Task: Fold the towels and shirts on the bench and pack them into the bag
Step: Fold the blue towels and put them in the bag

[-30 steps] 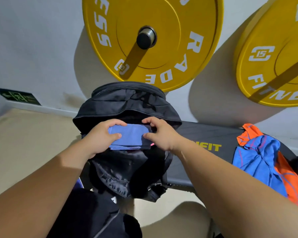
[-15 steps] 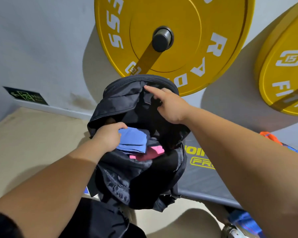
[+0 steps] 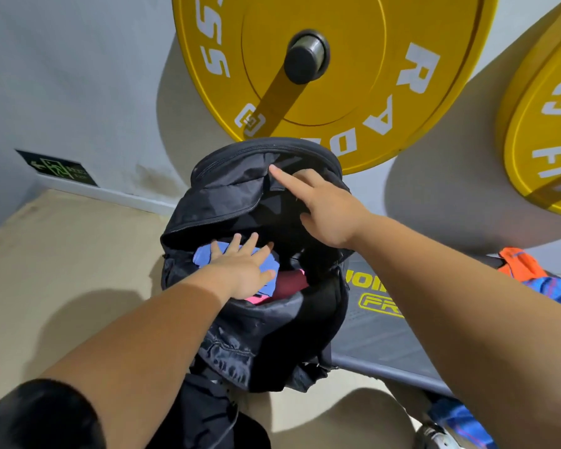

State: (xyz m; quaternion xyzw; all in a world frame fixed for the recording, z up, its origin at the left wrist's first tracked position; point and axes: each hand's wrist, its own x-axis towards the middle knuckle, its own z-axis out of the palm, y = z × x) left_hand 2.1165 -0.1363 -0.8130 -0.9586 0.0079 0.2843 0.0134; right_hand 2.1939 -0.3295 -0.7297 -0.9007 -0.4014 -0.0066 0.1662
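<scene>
The black bag [image 3: 256, 335] stands unzipped at the left end of the counter [image 3: 389, 345], its mouth gaping toward the camera and its top flap raised against the wall. The left hand [image 3: 240, 270] lies inside that mouth with its fingers straight and spread, palm down, pressing flat on a folded blue towel [image 3: 203, 254]. The towel sits directly under the palm and fingers, showing past them on the left and under the thumb on the right. Just right of the towel and lower in the bag lie a maroon cloth [image 3: 292, 281] and a strip of pink cloth [image 3: 256, 299], both close beside the left thumb. The right hand [image 3: 324, 212] is higher up, against the inner lining of the raised flap, its index finger straight and touching the fabric near the zip edge. Its other fingers are bent into the folds, and I cannot tell whether they pinch the flap or only push it back. Well apart from both hands, at the right edge of the counter, lies a crumpled orange and blue shirt [image 3: 531, 277]. Two yellow weight plates [image 3: 353, 69] hang on the wall above the bag.
</scene>
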